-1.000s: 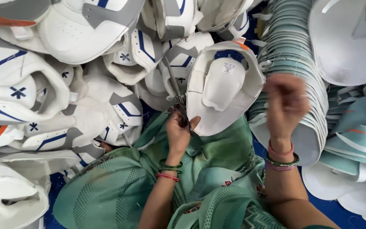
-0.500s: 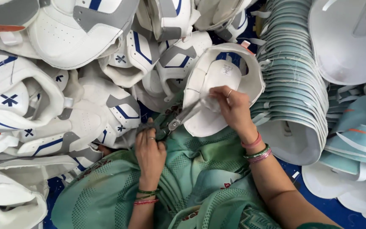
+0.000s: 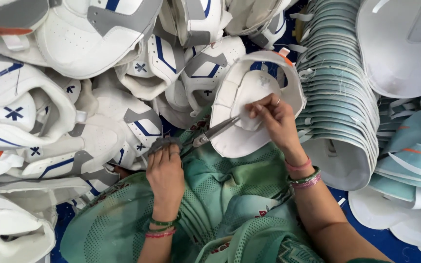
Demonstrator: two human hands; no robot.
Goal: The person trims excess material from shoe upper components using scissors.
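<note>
Scene: A person sits among heaps of cut shoe parts, seen from above, a green patterned garment (image 3: 210, 204) spread across the lap.
Left hand: The left hand (image 3: 165, 168) is closed around the grey handles of a pair of scissors (image 3: 198, 140), gripping them just left of the lap's centre; green and red bangles circle the wrist.
Scissors: The metal blades angle up and to the right, their tips reaching the inner face of the white shoe upper (image 3: 257, 109), beside the right hand's fingers.
Right hand: The right hand (image 3: 276, 122) pinches a fold of the upper's white lining between thumb and fingertips, fingers curled tight; a ring shows on one finger, with pink and green bangles at the wrist.
White shoe upper: It lies open, inside facing up, at the centre of the scene, resting against the far edge of the lap, a blue and orange patch showing at its far rim.
Left and far: A pile of white shoe uppers (image 3: 74, 97) with blue and grey trim fills that side.
Right: A tall nested stack of pale green pieces (image 3: 337, 87) curves down just beside the right wrist; loose pale green pieces (image 3: 410, 146) lie further right on a blue floor (image 3: 381, 238).
</note>
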